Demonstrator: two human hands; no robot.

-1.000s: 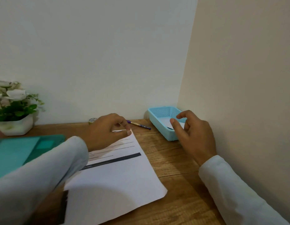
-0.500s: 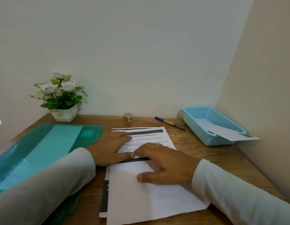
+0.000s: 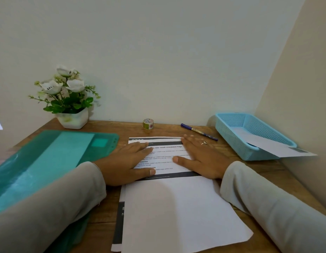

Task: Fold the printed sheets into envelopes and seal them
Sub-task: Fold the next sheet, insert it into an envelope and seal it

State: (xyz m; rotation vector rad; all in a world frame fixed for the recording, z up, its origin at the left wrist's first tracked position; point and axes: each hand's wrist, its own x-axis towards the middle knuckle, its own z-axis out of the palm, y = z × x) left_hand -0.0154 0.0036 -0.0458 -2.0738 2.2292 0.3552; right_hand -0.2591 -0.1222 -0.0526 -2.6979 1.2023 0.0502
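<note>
The printed sheet point(image 3: 176, 207) lies on the desk point(image 3: 167, 129) straight in front of me, its blank near part covering a second sheet point(image 3: 118, 225) that peeks out at the left. My left hand point(image 3: 127, 165) and right hand point(image 3: 200, 159) lie flat on its far, printed part, fingers straight and close together, gripping nothing. I judge this pins it square for a fold. Beyond them, the tape roll point(image 3: 148, 123) and pen point(image 3: 198, 132) sit within reach, probably for sealing. At far right a folded sheet point(image 3: 286, 149) sticks out of the blue basket point(image 3: 231, 139).

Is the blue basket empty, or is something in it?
Not empty: a white paper lies in the blue basket, one corner overhanging its rim.
</note>
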